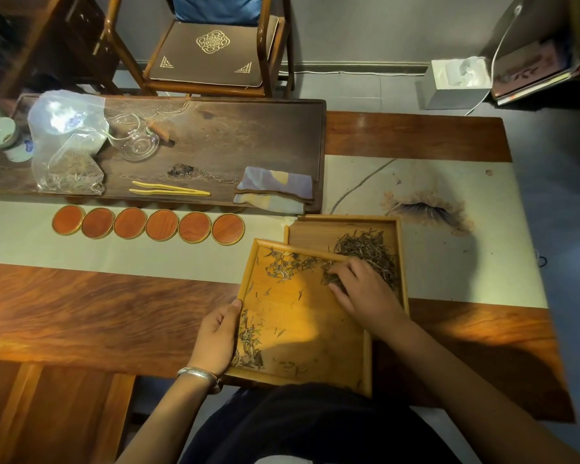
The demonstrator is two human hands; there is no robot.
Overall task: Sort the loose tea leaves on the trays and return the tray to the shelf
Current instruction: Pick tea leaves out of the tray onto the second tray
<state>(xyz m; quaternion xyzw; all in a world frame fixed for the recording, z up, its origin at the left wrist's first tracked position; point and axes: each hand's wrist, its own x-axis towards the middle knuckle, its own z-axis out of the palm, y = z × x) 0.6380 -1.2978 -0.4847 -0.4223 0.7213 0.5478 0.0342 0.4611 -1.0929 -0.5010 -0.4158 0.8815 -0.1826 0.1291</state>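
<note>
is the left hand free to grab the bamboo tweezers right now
Probably not: the left hand grips the near tray's left edge, and the bamboo tweezers lie far off on the dark tea board.

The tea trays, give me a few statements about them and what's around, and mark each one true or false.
1. The left hand grips the left rim of the near tray. True.
2. The right hand holds the bamboo tweezers. False: the tweezers lie on the dark tea board; the right hand's fingers rest on tea leaves.
3. Six round coasters sit in a row. True.
4. The far tray holds no leaves. False: a pile of leaves lies in it.
5. The near tray overlaps the far tray. True.
</note>
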